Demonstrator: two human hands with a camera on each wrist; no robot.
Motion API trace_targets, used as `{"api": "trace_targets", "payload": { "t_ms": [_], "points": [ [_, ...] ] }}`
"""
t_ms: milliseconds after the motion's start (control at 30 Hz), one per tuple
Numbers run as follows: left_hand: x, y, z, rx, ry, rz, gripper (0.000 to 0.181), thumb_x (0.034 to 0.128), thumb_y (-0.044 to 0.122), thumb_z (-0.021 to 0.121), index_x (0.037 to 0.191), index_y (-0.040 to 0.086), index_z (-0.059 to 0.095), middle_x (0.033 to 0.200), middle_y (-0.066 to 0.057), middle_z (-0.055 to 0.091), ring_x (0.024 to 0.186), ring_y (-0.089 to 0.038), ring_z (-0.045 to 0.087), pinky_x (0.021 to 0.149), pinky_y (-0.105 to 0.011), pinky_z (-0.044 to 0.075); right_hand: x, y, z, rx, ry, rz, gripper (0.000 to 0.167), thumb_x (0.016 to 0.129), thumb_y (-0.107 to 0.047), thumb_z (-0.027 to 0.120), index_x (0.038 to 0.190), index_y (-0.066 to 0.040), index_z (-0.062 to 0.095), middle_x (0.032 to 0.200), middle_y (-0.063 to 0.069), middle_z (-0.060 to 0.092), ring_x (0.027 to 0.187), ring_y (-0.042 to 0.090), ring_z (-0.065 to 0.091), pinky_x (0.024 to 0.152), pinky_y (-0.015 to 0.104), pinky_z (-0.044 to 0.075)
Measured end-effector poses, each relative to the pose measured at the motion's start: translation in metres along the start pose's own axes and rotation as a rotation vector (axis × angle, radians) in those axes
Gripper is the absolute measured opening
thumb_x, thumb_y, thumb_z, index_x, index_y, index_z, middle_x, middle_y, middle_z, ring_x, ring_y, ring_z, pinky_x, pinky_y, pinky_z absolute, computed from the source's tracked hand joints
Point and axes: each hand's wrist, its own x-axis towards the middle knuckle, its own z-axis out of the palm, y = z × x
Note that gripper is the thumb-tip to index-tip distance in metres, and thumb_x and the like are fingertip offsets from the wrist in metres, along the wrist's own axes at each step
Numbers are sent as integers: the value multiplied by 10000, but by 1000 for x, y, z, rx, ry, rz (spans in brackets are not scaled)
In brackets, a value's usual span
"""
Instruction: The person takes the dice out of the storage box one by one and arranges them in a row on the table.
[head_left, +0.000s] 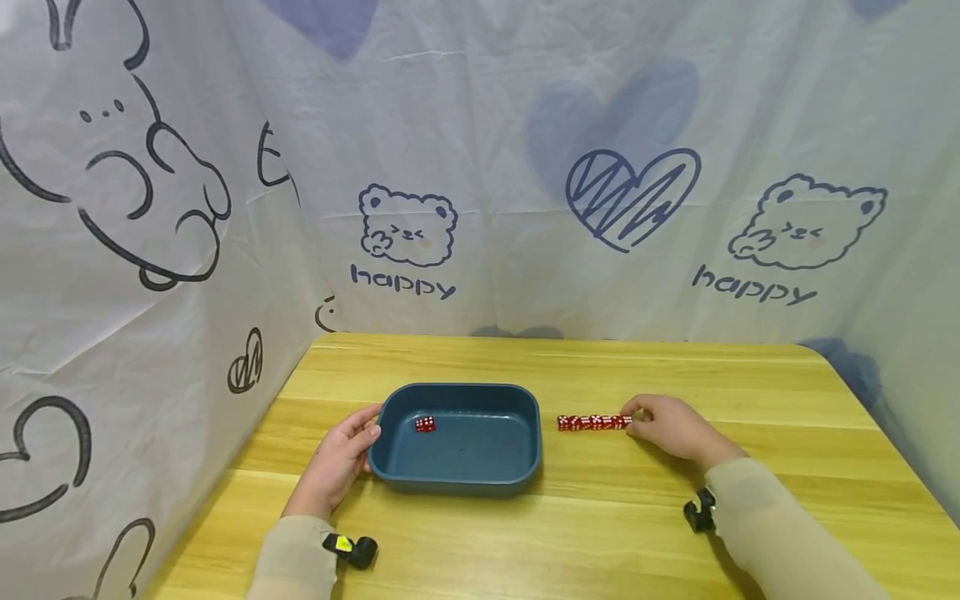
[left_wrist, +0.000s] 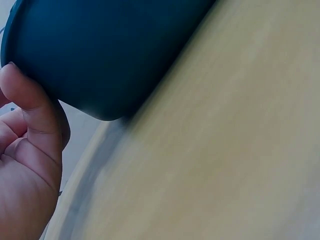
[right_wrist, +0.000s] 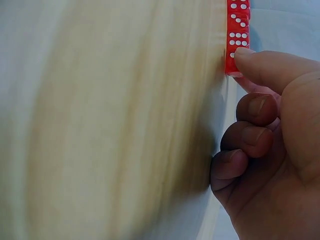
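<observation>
A dark teal plastic tray (head_left: 465, 457) stands on the table, with red dice (head_left: 425, 424) near its left back corner. My left hand (head_left: 337, 458) holds the tray's left end, thumb at the rim; the left wrist view has the thumb (left_wrist: 32, 95) against the tray's wall. To the right of the tray runs a straight row of red dice (head_left: 588, 422) with white pips. At that row's right end, my right hand (head_left: 671, 427) pinches the last die (right_wrist: 231, 62) between thumb and forefinger, while its other fingers (right_wrist: 245, 137) are curled.
The wooden table (head_left: 600, 533) has pale yellow grain. White cloth (head_left: 495, 275) with drawn bears and hearts hangs behind it, and another cloth wall (head_left: 165, 350) rises along the left. Black wrist cameras (head_left: 701, 510) sit on both sleeves.
</observation>
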Motion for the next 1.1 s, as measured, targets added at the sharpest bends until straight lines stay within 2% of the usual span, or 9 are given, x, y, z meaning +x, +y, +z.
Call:
{"api": "trace_targets", "payload": {
  "t_ms": [433,1100],
  "points": [
    [0,-2,-1,5,-6,10,464,1064,90,521,1506,-5,421,1062,-99,511,660,-123,506,548,-192,446,0,-1,1,35,5,-19,262,952,-237,707,1187,-122,690,721,21,489,647,179,451,599,348,389],
    [-1,0,-1,4,-15,6,473,1064,100,527,1512,-1,417,1052,-102,507,653,-122,501,554,-192,447,4,-21,3,31,6,-46,277,981,-255,668,1224,-123,683,710,15,515,594,175,457,558,335,411]
  ]
}}
